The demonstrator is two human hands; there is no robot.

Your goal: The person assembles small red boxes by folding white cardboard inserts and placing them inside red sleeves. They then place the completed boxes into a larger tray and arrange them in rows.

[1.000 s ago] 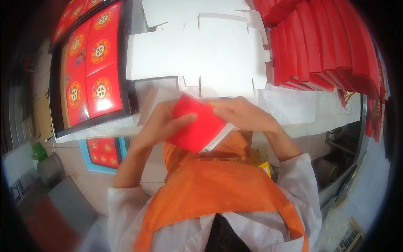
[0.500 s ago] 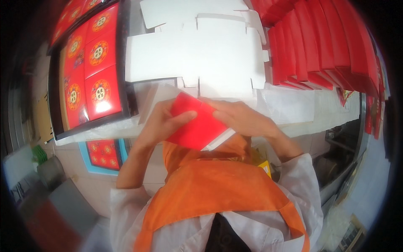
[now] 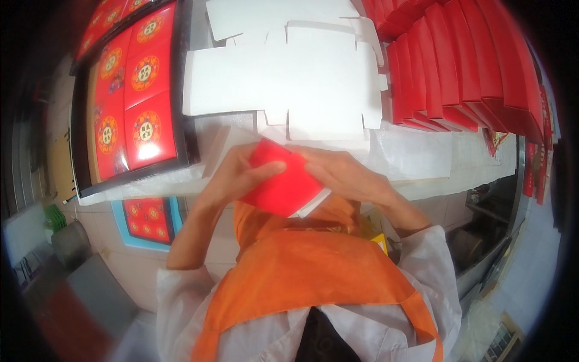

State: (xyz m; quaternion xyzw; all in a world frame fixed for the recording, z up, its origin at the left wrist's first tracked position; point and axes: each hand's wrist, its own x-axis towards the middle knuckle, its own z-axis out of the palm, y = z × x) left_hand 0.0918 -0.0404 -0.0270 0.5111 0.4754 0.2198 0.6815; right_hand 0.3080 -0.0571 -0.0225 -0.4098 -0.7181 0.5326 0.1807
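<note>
1. At the far left, red boxes with round orange emblems are being held in rows by a black tray on the table.
2. Below the table edge, more red boxes are being framed by a light blue tray (partly hidden by the forearm).
3. By the left hand, the red carton is being held: its grip is narrow, with the thumb being pressed on the red face while the other fingers are being hidden.
4. The red carton is being kept at a tilt between the two hands, at the table's near edge and above the orange apron; a white edge is being shown at its lower right.
5. Beyond the hands, flat white box blanks are being overlapped on the table.
6. The carton's right side is being touched by the right hand, whose fingers are being laid along it; how far this grip is being closed cannot be told.
7. At the far right, plain red cartons are being stood closely in a row.
</note>
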